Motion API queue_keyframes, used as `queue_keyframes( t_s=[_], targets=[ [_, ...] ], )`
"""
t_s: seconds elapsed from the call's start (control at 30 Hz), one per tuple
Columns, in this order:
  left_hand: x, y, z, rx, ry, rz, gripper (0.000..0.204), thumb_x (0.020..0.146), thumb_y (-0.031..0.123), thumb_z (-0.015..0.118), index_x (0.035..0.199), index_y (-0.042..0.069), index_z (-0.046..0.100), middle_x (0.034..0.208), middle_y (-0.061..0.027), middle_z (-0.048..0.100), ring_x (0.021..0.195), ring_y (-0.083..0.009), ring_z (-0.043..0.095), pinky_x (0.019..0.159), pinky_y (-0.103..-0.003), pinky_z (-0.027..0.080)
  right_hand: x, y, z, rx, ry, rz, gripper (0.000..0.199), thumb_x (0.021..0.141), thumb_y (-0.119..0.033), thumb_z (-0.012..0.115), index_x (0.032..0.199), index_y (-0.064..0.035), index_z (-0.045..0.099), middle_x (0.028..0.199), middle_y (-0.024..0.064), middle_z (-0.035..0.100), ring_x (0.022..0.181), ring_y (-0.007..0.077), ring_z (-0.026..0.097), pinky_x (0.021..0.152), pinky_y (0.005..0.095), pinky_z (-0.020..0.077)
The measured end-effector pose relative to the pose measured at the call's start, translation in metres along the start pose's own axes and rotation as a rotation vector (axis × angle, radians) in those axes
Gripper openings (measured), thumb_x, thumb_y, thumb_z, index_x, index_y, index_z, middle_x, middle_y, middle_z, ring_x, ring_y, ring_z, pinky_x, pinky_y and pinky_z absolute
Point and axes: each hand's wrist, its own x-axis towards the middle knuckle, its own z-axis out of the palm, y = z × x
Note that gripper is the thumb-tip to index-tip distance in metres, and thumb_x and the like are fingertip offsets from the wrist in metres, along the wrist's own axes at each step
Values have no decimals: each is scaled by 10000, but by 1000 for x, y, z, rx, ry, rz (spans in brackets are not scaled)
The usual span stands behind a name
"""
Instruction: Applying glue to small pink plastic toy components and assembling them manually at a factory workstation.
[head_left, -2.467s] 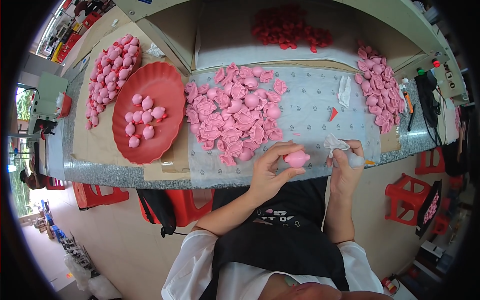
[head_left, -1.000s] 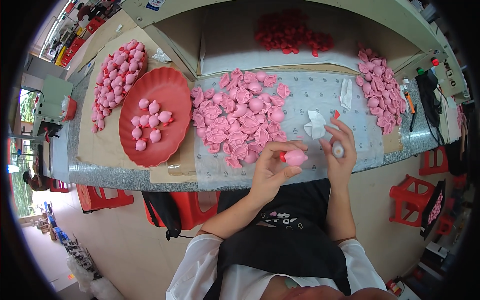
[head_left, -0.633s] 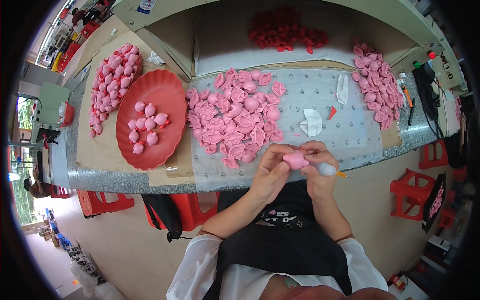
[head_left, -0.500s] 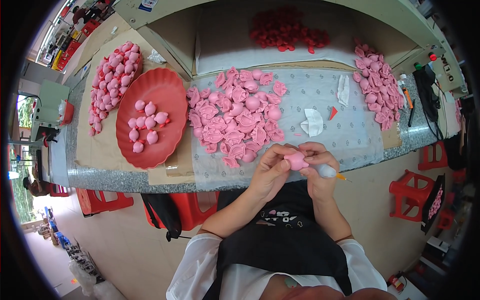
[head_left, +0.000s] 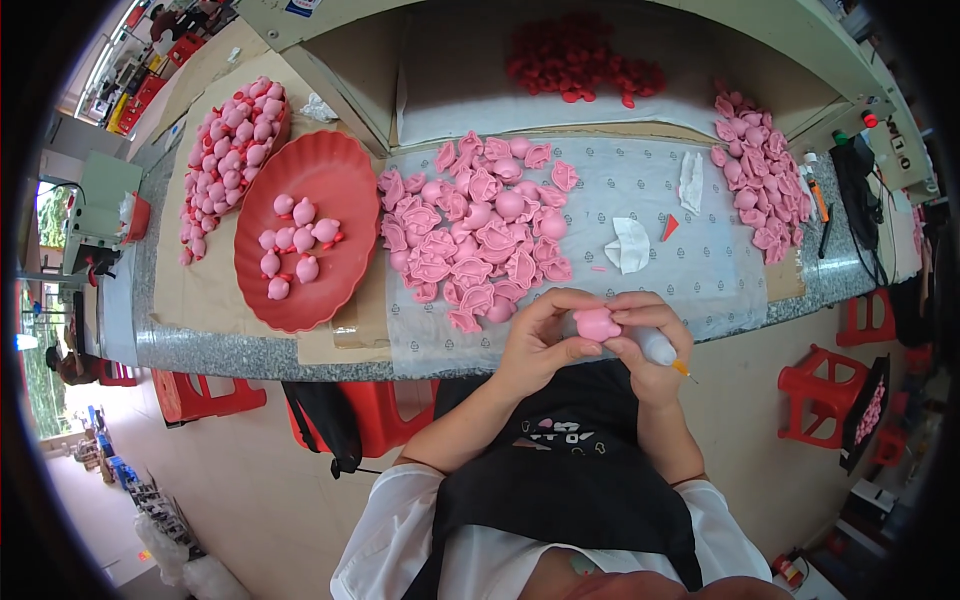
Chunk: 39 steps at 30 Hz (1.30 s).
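Both hands together at the near bench (head_left: 250,350) edge: left hand (head_left: 535,345) pinching a small pink toy piece (head_left: 597,323), right hand (head_left: 650,335) grasping a pale tube with orange tip (head_left: 662,350) against it. I see a heap of pink pieces (head_left: 480,235) just beyond, a red tray (head_left: 340,180) to the left

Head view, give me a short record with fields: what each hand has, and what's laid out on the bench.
left hand: grips a small pink moulded piece at the bench edge
right hand: touches the same piece, holds a white tube with an orange tip
centre of bench: loose heap of pink shell pieces on a clear sheet
red oval tray: several finished pink figures
far left: pile of pink figures
right: pink pieces, white scraps
back: red pieces
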Motion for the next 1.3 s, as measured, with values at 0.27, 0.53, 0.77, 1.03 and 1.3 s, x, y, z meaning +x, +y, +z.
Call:
queue_keyframes(
  t_s=[0.27, 0.53, 0.77, 1.03, 1.3],
  targets=[
    [8, 5, 2, -424, 32, -198, 360, 832, 356, 394, 1011, 45, 423, 909, -99, 492, 870, -197, 478, 796, -323, 361, 9, -8, -11, -191, -85, 19, 383, 572, -14, 662, 938, 11, 552, 980, 100, 489, 606, 88, 439, 547, 192, 373],
    [-1, 7, -1, -462, 126, -337, 389, 841, 343, 380, 1056, 22, 425, 1003, -100, 483, 997, -193, 430, 865, -328, 326, 46, -1, -4, -71, -434, 366, 459, 525, -29, 687, 964, 2, 556, 919, 85, 546, 611, 92, 463, 596, 219, 384],
    [-3, 8, -8, -260, -122, -462, 417, 820, 246, 466, 1121, -35, 401, 1070, -82, 464, 1008, -144, 429, 866, -270, 328, 41, -7, -12, -188, -556, 100, 366, 500, -106, 718, 832, -12, 595, 783, 83, 593, 676, 178, 534, 596, 261, 395],
    [-20, 31, 0, -311, -73, -467, 407, 823, 191, 465, 1151, -27, 363, 1106, -94, 441, 1050, -160, 404, 881, -281, 321, 39, -3, 1, -153, -612, 24, 390, 508, -181, 726, 837, -23, 587, 816, 91, 587, 664, 178, 534, 588, 265, 394],
    [-3, 145, -67, 1129, 497, 331, 299, 670, 24, 585, 960, 23, 514, 885, -41, 526, 810, -122, 490, 710, -241, 378, 51, 10, -22, -176, -151, 137, 297, 570, 50, 613, 858, -8, 571, 869, 27, 537, 553, 48, 368, 566, 176, 332]
  ],
)
